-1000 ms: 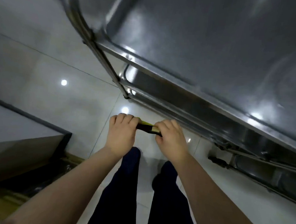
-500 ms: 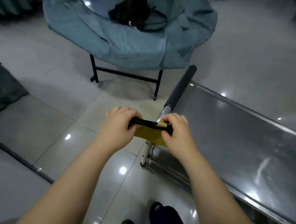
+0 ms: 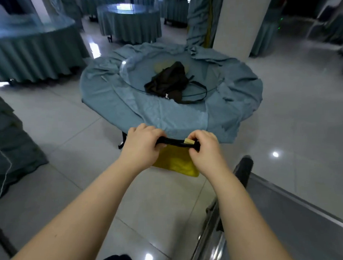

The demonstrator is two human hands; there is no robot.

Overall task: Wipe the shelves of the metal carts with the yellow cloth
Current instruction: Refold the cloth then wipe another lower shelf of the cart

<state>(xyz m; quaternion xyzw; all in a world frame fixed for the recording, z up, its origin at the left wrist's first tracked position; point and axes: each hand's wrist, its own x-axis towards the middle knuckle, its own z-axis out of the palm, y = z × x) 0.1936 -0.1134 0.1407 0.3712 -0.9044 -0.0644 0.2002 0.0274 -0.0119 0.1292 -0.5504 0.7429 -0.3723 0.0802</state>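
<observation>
A yellow cloth (image 3: 175,164) with a dark top edge hangs in the air in front of me, above the tiled floor. My left hand (image 3: 142,146) grips the left end of that dark edge. At the right end my right hand (image 3: 204,150) pinches it, beside a small pale tag. The cloth's lower part droops between my wrists. The metal cart (image 3: 292,221) lies at the lower right, its steel top shelf bare, with a black handle (image 3: 244,169) at its near end. Neither hand touches the cart.
A round table (image 3: 148,105) with a rumpled blue cloth and a glass top stands just ahead, carrying a black bag (image 3: 171,81). More skirted round tables (image 3: 33,53) stand at left and behind. A white pillar (image 3: 236,23) rises at the back right. Glossy floor tiles lie around.
My view has swung up from the cart's underside and the floor to the room ahead. The cart now sits at the lower right. Both hands still hold the cloth, which now hangs unfolded.
</observation>
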